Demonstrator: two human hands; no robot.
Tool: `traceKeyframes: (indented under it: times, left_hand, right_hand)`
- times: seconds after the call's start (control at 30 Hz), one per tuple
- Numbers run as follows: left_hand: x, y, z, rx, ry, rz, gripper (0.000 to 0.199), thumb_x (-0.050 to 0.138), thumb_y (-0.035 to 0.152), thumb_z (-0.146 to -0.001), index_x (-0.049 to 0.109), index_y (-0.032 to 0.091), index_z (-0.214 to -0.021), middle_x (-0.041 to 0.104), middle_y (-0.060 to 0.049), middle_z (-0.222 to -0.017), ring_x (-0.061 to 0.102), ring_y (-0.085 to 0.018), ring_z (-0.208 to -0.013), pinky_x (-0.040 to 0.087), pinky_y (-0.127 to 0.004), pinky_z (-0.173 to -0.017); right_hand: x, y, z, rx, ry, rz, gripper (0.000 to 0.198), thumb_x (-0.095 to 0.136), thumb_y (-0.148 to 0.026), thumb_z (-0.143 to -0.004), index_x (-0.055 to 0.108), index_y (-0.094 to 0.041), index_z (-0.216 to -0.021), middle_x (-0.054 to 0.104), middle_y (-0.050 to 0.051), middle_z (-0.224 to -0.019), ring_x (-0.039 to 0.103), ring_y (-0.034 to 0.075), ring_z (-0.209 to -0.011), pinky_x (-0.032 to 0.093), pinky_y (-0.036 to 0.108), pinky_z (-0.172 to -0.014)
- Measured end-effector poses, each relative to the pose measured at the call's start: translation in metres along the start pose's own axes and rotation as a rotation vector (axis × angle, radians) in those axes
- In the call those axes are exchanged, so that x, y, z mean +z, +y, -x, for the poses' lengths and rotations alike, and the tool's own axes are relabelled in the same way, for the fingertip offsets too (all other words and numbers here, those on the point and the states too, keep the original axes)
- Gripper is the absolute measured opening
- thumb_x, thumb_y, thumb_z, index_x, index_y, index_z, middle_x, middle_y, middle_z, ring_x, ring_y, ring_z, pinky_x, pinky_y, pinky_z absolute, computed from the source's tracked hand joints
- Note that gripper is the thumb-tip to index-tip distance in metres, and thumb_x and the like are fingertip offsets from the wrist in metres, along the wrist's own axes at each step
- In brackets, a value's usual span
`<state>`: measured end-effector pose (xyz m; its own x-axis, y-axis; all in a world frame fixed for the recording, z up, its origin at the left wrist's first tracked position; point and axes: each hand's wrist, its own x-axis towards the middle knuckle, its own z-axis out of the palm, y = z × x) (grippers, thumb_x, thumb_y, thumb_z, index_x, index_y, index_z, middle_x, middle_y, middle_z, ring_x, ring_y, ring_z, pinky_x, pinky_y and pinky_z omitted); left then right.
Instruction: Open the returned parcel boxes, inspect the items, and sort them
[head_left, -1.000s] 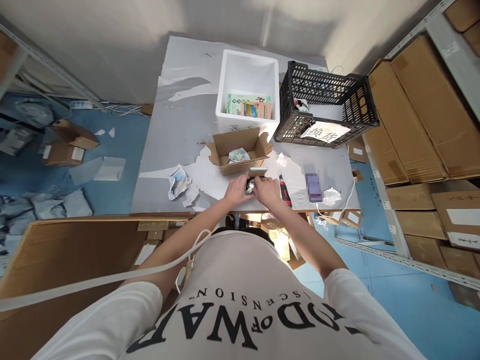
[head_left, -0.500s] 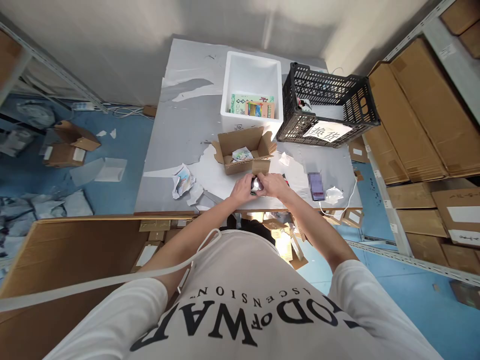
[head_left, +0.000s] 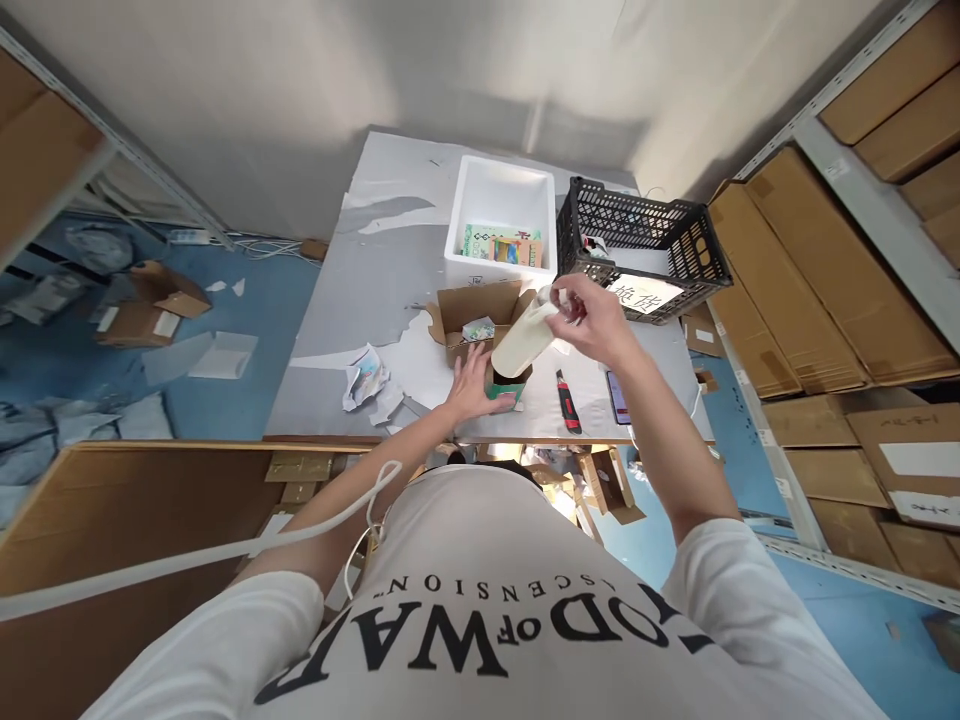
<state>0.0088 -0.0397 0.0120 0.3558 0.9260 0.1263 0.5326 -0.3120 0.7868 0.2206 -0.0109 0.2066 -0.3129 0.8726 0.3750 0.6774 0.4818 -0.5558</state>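
My right hand grips the top end of a tilted, cream-white bottle. The bottle's lower end is at the open top of a small green box; whether its base is still inside is hard to see. Around the left side of that box is my left hand, its thumb across the near face. Just behind the box stands an open brown cardboard carton with a crumpled printed paper or packet inside.
A red and black utility knife lies right of the hands, beside a phone. Crumpled paper lies on the left. A white foam box and a black plastic crate stand at the back. Shelving with cartons flanks the right.
My right hand has risen up and to the right, drawing the bottle up from the small box. My left hand stays at the box. The utility knife is now uncovered.
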Motion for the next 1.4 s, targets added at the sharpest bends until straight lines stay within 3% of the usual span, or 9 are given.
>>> traceKeyframes:
  times: [0.13,0.23,0.33,0.63,0.9,1.07,1.23,1.3,1.4]
  left_hand:
    - [-0.024,0.038,0.006,-0.048,0.187,0.615,0.097,0.054,0.085,-0.065,0.042,0.021,-0.137,0.035,-0.019,-0.152,0.029,-0.040,-0.142,0.025,-0.059,-0.113]
    - [-0.040,0.069,0.016,-0.246,-0.137,1.211,0.089,0.039,0.086,-0.074,0.047,0.019,-0.132,0.053,-0.019,-0.137,0.054,-0.038,-0.123,0.047,-0.055,-0.096]
    - [-0.045,0.090,0.029,-0.396,-0.393,1.451,0.077,0.058,0.074,-0.074,0.052,0.017,-0.125,0.062,-0.018,-0.124,0.063,-0.036,-0.111,0.052,-0.049,-0.089]
    - [-0.016,0.107,0.042,-0.439,0.014,1.311,0.075,0.091,0.035,-0.049,0.045,0.027,-0.108,0.062,-0.003,-0.111,0.063,-0.022,-0.099,0.053,-0.038,-0.083]
    - [-0.001,0.108,0.036,-0.316,0.186,1.106,0.077,0.090,0.037,-0.050,0.042,0.024,-0.109,0.059,-0.005,-0.110,0.060,-0.022,-0.102,0.049,-0.038,-0.089]
    - [0.008,0.106,0.036,-0.277,0.296,0.945,0.081,0.092,0.040,-0.044,0.044,0.025,-0.107,0.053,-0.007,-0.119,0.056,-0.023,-0.110,0.048,-0.036,-0.091]
    - [-0.002,0.109,0.039,-0.421,-0.103,1.382,0.074,0.064,0.074,-0.066,0.048,0.023,-0.117,0.059,-0.013,-0.123,0.060,-0.032,-0.112,0.049,-0.049,-0.092]
    - [-0.007,0.111,0.041,-0.503,-0.338,1.537,0.071,0.054,0.073,-0.076,0.052,0.019,-0.121,0.063,-0.016,-0.121,0.061,-0.034,-0.114,0.047,-0.052,-0.096]
    - [-0.007,0.114,0.045,-0.537,-0.378,1.637,0.062,0.065,0.058,-0.076,0.055,0.016,-0.121,0.066,-0.016,-0.118,0.061,-0.033,-0.116,0.043,-0.049,-0.105]
  right_hand:
    - [-0.013,0.017,-0.012,0.036,0.103,-0.274,0.036,0.061,-0.049,-0.079,0.056,-0.024,-0.105,0.059,-0.001,-0.082,0.051,0.013,-0.064,0.047,0.028,-0.060]
    - [-0.004,0.031,-0.010,0.090,0.147,-0.491,0.059,0.054,-0.074,-0.074,0.055,-0.026,-0.108,0.062,0.003,-0.092,0.060,0.018,-0.074,0.050,0.030,-0.060]
    - [0.018,0.037,0.000,0.212,0.168,-0.617,0.078,0.038,-0.090,-0.068,0.051,-0.028,-0.114,0.063,0.005,-0.103,0.064,0.023,-0.089,0.054,0.034,-0.067]
    - [0.057,0.040,0.025,0.409,0.089,-0.708,0.075,0.035,-0.077,-0.079,0.037,-0.030,-0.138,0.060,0.009,-0.124,0.060,0.027,-0.108,0.052,0.038,-0.077]
    - [0.032,0.042,0.025,0.444,0.036,-0.693,0.062,0.033,-0.067,-0.088,0.028,-0.032,-0.139,0.058,0.009,-0.124,0.061,0.024,-0.099,0.052,0.039,-0.076]
    - [0.014,0.038,0.016,0.452,-0.087,-0.664,0.060,0.042,-0.076,-0.081,0.046,-0.031,-0.120,0.062,0.003,-0.108,0.062,0.020,-0.088,0.053,0.033,-0.069]
    - [0.015,0.041,0.007,0.405,-0.047,-0.697,0.067,0.045,-0.081,-0.076,0.048,-0.030,-0.119,0.063,0.005,-0.109,0.063,0.022,-0.090,0.054,0.036,-0.071]
    - [0.019,0.042,0.005,0.410,-0.040,-0.669,0.072,0.035,-0.083,-0.078,0.045,-0.030,-0.125,0.063,0.007,-0.113,0.063,0.024,-0.094,0.054,0.039,-0.073]
    - [0.028,0.043,0.004,0.433,-0.038,-0.627,0.076,0.028,-0.083,-0.080,0.042,-0.028,-0.131,0.063,0.010,-0.116,0.063,0.027,-0.099,0.053,0.042,-0.076]
